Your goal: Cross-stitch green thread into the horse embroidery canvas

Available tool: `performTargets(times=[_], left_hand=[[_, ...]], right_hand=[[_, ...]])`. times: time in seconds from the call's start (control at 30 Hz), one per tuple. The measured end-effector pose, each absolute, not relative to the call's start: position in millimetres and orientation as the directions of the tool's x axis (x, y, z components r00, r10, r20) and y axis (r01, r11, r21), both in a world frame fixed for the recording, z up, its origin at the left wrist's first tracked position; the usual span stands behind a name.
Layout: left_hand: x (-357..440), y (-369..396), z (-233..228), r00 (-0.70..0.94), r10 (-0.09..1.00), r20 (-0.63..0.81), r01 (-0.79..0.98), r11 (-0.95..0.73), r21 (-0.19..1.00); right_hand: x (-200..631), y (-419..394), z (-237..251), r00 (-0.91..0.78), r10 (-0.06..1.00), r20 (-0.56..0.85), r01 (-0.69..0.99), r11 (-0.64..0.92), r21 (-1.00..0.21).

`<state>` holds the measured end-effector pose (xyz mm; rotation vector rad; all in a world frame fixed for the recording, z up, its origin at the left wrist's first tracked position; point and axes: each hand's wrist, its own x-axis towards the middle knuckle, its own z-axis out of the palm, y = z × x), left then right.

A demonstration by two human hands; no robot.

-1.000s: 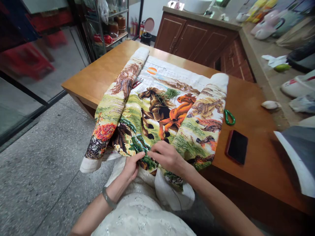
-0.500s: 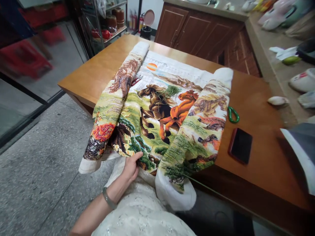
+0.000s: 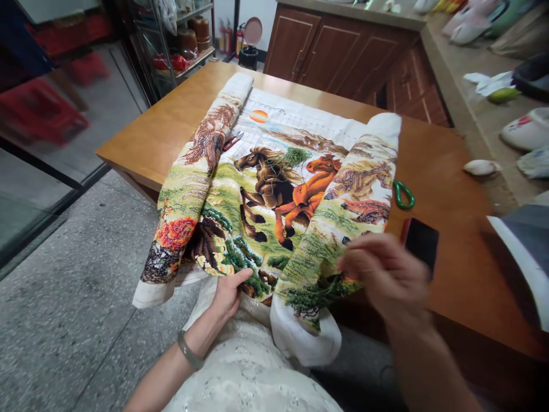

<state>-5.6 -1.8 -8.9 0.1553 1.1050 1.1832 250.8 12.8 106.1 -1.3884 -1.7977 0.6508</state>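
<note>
- One embroidered cloth lies across the near part of the wooden table, with its near edge hanging off the table toward the person's lap.
- It shows two horses, one dark brown and one orange, on green ground, with one small orange sun near the far edge and white unstitched fabric round the border.
- Both side edges of the cloth are rolled inward, making two long rolls, one on the left and one on the right; the right roll ends in a white fold that droops below the table edge.
- A tuft of loose green thread sits on the cloth above the horses.
- The left hand holds the near edge of the cloth, fingers closed on the fabric with the thumb on top; one bracelet circles that wrist.
- The right hand is raised over the right roll, blurred, with the fingers drawn together; whether they pinch anything cannot be told.
- One dark phone lies on the table just right of the cloth, partly behind the right hand.
- One green loop lies beside the right roll, beyond the phone.
- One pair of red-handled scissors peeks out by the left roll.
</note>
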Motion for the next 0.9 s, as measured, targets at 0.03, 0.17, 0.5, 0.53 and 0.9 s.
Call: performTargets(times=[0.03, 0.17, 0.5, 0.53, 0.9], left_hand=[[-5, -2, -8, -0.044, 0.797, -0.603, -0.653, 0.433, 0.621], [-4, -1, -4, -0.04, 0.802, -0.596, -0.656, 0.429, 0.621], [-5, -1, -8, -0.003, 0.799, -0.601, -0.642, 0.459, 0.614], [-5, -1, -8, -0.006, 0.8, -0.6, -0.643, 0.456, 0.615], [-4, -1, -5, -0.018, 0.815, -0.579, -0.65, 0.431, 0.626]], right_hand=[[242, 15, 103, -0.185, 0.954, 0.236, 0.549, 0.3, -0.78], [197, 23, 72, -0.502, 0.855, 0.133, 0.532, 0.426, -0.732], [183, 26, 42, -0.563, 0.824, 0.069, 0.664, 0.5, -0.555], [183, 26, 42, -0.567, 0.821, 0.067, 0.668, 0.506, -0.546], [171, 30, 63, -0.647, 0.758, -0.084, 0.749, 0.612, -0.252]])
